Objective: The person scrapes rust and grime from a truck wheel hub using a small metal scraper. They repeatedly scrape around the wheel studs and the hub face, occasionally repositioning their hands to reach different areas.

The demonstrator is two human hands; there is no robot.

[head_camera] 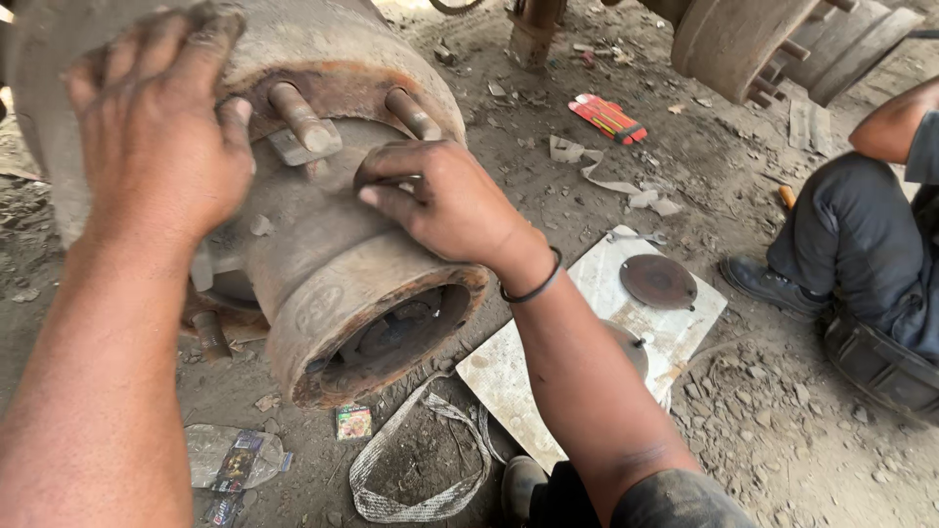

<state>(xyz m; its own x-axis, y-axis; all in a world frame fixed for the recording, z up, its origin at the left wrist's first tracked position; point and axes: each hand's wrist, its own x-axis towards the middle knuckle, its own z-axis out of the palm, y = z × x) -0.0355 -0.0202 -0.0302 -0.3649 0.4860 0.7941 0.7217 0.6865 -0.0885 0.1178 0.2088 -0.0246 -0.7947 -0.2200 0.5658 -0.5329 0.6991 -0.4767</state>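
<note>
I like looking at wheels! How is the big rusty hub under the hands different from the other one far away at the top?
The near hub fills the view, with its open end facing the camera; the far hub looks small and is cut off by the frame's top edge. The left hand and right hand rest on the near hub; nobody touches the far hub. Both are rusty and round, with studs sticking out.

The wheel hub (333, 284) sticks out over the ground (782, 450), studs (303, 117) behind its open end. The left hand (156, 137) lies on the hub's upper left, the right hand (440, 200) on its top right. A flat board (587, 352) lies on the ground to the right, a round disc (658, 281) on it. A strap (411, 489) and crushed bottle (230, 460) lie below the hub. Another person's leg (861, 244) is at the far right.
</note>
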